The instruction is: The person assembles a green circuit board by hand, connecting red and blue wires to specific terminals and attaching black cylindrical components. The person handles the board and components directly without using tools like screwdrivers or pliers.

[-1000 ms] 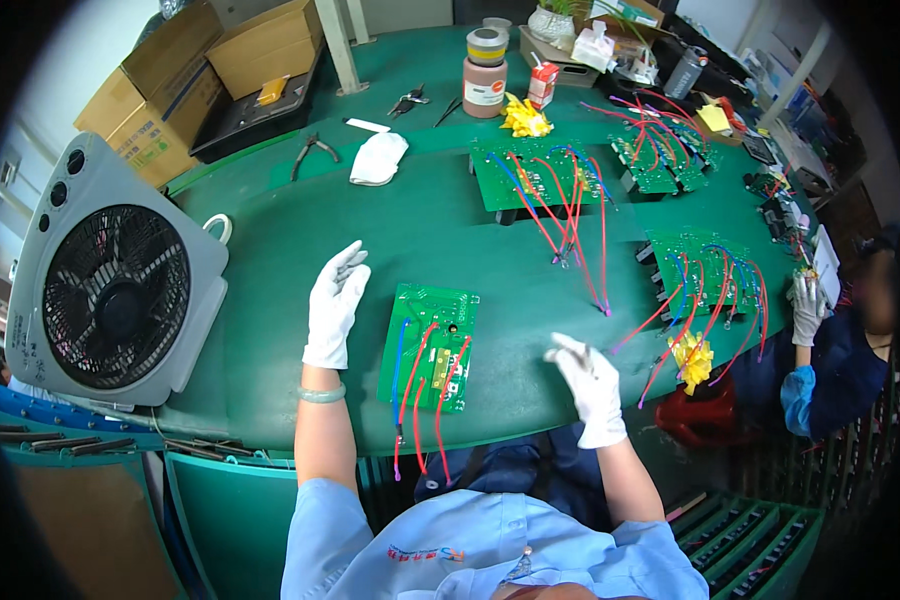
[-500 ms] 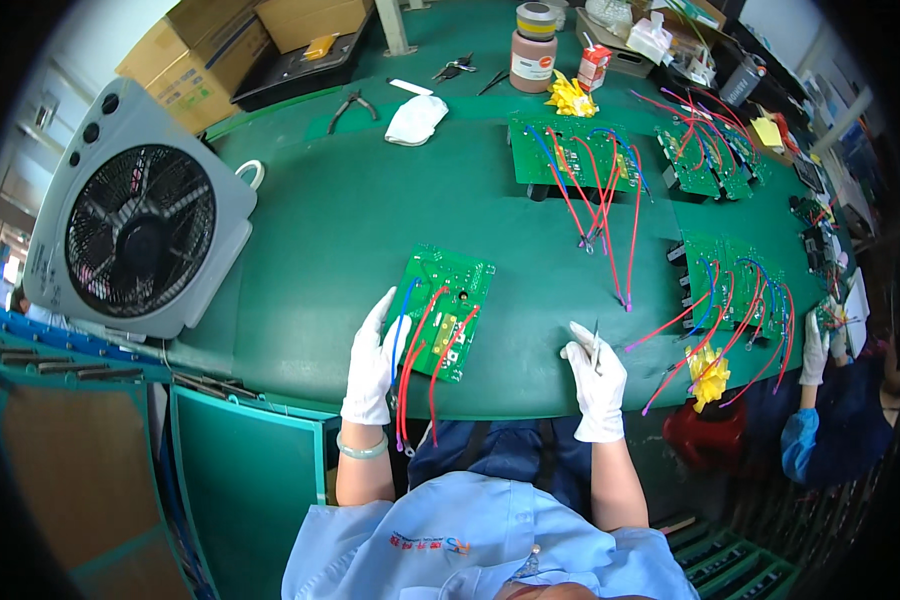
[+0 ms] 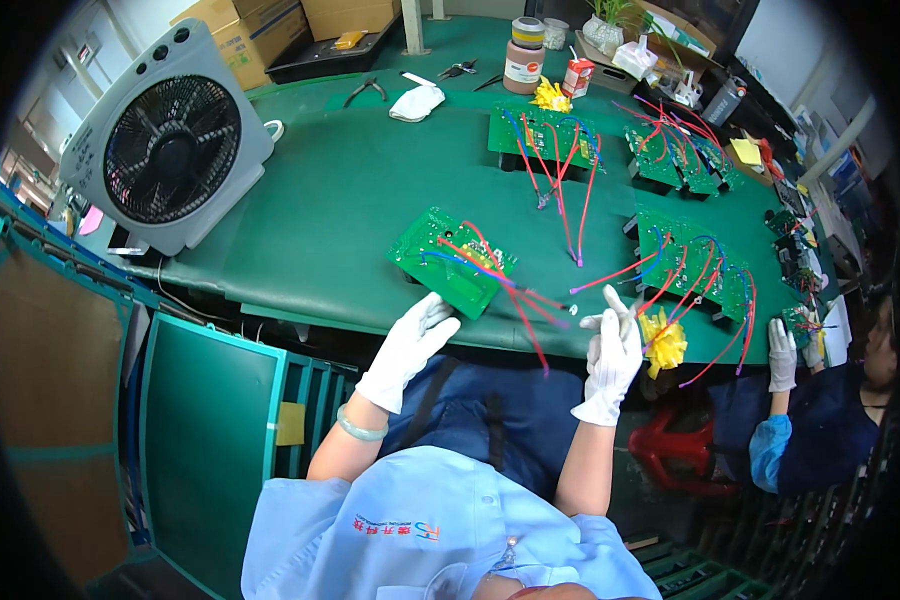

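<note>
Near the front edge of the green table [image 3: 330,205], left of its middle, a green circuit board [image 3: 432,245] lies at a slant, its red wires [image 3: 524,322] running to the right and some out past that edge. The person's left hand [image 3: 407,352], in a white glove, is at the board's near side with the fingers stretched toward it; whether they grip it, I cannot tell. The gloved right hand [image 3: 612,365] is at the front edge, apart from the board, fingers partly bent; I cannot tell whether it holds anything. Just beside it is a yellow bundle [image 3: 667,345].

Toward the right end, three more groups of wired boards sit on the table: one farther back [image 3: 520,128], one beyond it to the right [image 3: 650,165], and one nearer the front [image 3: 675,245]. A grey fan [image 3: 175,145] stands at the left end. Along the back edge are pliers [image 3: 367,90], a white cloth [image 3: 417,103], a jar [image 3: 523,70] and a drink carton [image 3: 577,78]. At the right end, a co-worker's gloved hand [image 3: 782,357] shows.
</note>
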The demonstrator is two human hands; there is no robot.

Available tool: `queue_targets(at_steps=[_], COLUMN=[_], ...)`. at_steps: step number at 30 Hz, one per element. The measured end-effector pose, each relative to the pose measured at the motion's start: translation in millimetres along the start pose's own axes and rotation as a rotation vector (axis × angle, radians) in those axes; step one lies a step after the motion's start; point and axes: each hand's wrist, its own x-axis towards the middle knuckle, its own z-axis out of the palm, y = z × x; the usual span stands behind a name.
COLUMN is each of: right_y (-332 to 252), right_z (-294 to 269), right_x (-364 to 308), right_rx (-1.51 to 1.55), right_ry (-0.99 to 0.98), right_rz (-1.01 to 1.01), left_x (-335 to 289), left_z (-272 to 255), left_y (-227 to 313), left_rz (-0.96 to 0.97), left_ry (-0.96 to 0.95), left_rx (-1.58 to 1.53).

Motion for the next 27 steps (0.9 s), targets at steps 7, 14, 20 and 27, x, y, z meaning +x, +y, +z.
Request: queue_targets(at_steps=[7, 14, 20, 27], right_y=[-9, 47, 36, -10], right_z=[-22, 30, 27, 20], right_x=[-42, -50, -28, -14], right_rx=[-0.224, -0.248, -0.572, -1.094], right_ry=[-0.52, -0.793, -0.41, -0.469], right_rz=[-0.077, 0.211, 0.1, -0.419], left_x=[3, 57, 110, 84], left_z=[-24, -40, -49, -20], left_y=[-18, 21, 46, -2], left_rz=[0.223, 0.178, -0.239, -0.037], left_ry=[0.535, 0.601, 0.183, 0.29], left_rx=[0.221, 0.316, 0.53, 0.029])
